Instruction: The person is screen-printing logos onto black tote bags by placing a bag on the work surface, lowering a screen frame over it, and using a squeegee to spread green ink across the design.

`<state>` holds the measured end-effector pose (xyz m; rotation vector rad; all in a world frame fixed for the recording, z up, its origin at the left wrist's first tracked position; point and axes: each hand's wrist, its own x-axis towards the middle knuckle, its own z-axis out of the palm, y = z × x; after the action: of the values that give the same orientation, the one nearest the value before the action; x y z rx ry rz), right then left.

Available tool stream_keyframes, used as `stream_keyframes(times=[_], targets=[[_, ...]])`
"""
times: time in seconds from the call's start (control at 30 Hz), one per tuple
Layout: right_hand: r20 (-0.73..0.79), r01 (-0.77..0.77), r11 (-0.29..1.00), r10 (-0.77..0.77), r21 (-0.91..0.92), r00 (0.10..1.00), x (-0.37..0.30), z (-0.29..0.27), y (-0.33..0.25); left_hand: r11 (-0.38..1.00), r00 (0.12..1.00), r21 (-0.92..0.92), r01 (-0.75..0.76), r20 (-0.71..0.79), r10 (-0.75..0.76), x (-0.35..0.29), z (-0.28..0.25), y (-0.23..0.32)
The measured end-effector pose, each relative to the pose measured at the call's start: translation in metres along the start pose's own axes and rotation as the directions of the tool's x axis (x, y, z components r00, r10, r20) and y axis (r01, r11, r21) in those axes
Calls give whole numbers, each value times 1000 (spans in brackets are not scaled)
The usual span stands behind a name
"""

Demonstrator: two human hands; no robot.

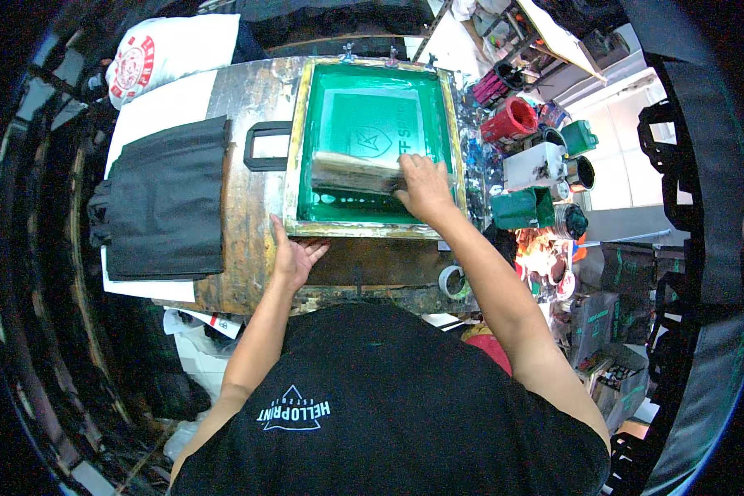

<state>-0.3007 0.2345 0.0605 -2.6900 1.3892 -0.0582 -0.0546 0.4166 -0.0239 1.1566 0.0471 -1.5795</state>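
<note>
A wooden-framed printing screen (pixel 293 190) with green mesh lies on the worn wooden table. My right hand (pixel 426 188) is closed on the right end of a wooden squeegee (pixel 351 172), which lies crosswise over the near half of the mesh. Ahead of the squeegee, a shield-like emblem and lettering show in the mesh. My left hand (pixel 296 255) is at the frame's near left corner, palm turned up and fingers apart, close against the near edge. A black bag handle (pixel 256 161) sticks out from the screen's left side; anything under the screen is hidden.
A stack of black bags (pixel 169 198) lies on white sheets at the left. A white printed bag (pixel 178 54) is at the far left. Ink containers, including a red tub (pixel 511 118) and a green one (pixel 522 208), crowd the right. A tape roll (pixel 453 282) sits near the front edge.
</note>
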Motion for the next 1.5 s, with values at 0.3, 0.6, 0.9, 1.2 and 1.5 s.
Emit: stream_keyframes(times=[0.3, 0.6, 0.9, 1.2, 1.5], targets=[[58, 56, 996, -52, -63, 997, -27, 17, -24, 1000, 999, 29, 6, 33, -7, 2, 1, 3], [-201, 58, 986, -88, -153, 976, 6, 44, -11, 999, 997, 34, 28, 65, -31, 6, -3, 4], [-191, -1, 973, -44, -230, 981, 135, 60, 41, 998, 999, 45, 48, 16, -49, -7, 12, 13], [-259, -54, 955, -25, -293, 966, 237, 79, 89, 992, 992, 30, 126, 7, -126, 0, 11, 17], [-127, -28, 988, 8, -151, 992, 278, 45, 132, 924, 935, 149, 353, -31, -352, 33, -35, 9]])
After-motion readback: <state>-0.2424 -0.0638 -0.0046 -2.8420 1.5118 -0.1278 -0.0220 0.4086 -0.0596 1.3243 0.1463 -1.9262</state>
